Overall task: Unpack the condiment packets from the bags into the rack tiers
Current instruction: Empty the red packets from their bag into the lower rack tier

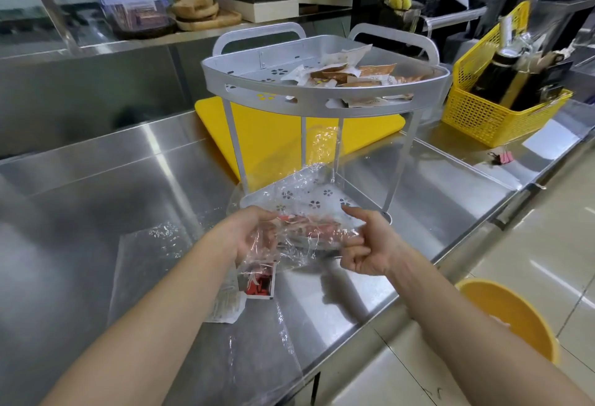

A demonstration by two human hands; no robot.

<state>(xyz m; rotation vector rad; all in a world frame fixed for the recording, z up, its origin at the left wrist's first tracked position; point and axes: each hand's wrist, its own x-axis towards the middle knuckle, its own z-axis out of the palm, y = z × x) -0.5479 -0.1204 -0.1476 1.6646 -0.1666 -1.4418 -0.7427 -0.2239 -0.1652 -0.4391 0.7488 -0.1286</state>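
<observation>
Both hands are on the clear plastic bag (302,186), held up just in front of the silver two-tier rack (322,92). My left hand (254,235) is curled round the bag's left end, fingers wrapped in the crinkled film. My right hand (363,244) pinches the right end, middle fingers folded in, forefinger poking out toward the rack. Inside the bag, a clump of red packets (318,228) sits between my two hands.

The bag's top flap stands up against the rack's near legs, right over the lower tier (336,195), whose flower-shaped holes show through the film. In the upper tier (244,75), brown packets (354,75) are piled on the right side, with one or two showing through the rim slot.

Down on the steel counter (96,180), just below my left wrist, lie a loose red packet (257,283) and a white packet (225,306), partly on a flat clear bag (145,261).

A yellow cutting board (257,135) lies behind the rack. At far right stands a yellow basket (492,116), with a pink binder clip (502,158) just in front of it.
</observation>
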